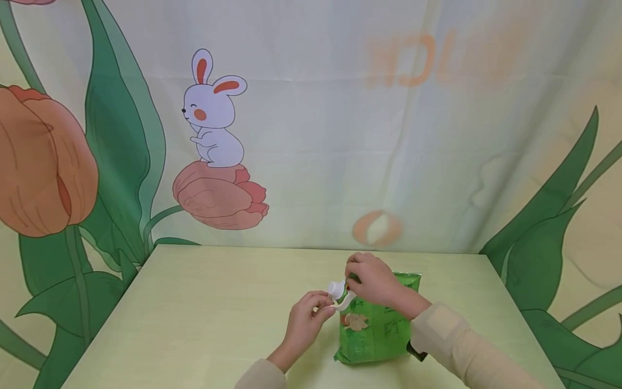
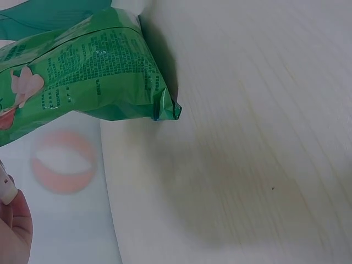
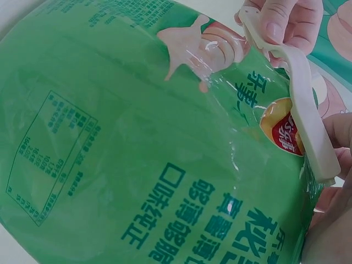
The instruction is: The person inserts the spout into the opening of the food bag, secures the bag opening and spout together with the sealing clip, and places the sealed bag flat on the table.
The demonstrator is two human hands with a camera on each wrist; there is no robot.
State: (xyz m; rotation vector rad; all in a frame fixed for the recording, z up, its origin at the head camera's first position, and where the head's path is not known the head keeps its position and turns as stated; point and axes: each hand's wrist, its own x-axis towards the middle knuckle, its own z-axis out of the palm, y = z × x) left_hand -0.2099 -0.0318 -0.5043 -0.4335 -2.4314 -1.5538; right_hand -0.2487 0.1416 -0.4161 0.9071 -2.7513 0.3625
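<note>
A green snack bag [image 1: 376, 329], printed with dark green text and a chip picture, stands on the table. At its upper left corner is a white plastic bag clip [image 3: 308, 104] with a hinged arm and a round white cap [image 1: 335, 289]. My left hand [image 1: 308, 316] pinches one end of the clip between thumb and fingers. My right hand [image 1: 374, 278] grips the bag's top edge near the clip's other end; its fingertips are partly hidden. In the left wrist view, only part of the left hand [image 2: 16, 228] shows, below the bag [image 2: 104, 66].
The pale yellow table [image 1: 209, 324] extends left and right of the bag. Behind it hangs a curtain [image 1: 301, 135] printed with a rabbit and tulips. A small black object [image 1: 416, 351] sits under the right sleeve.
</note>
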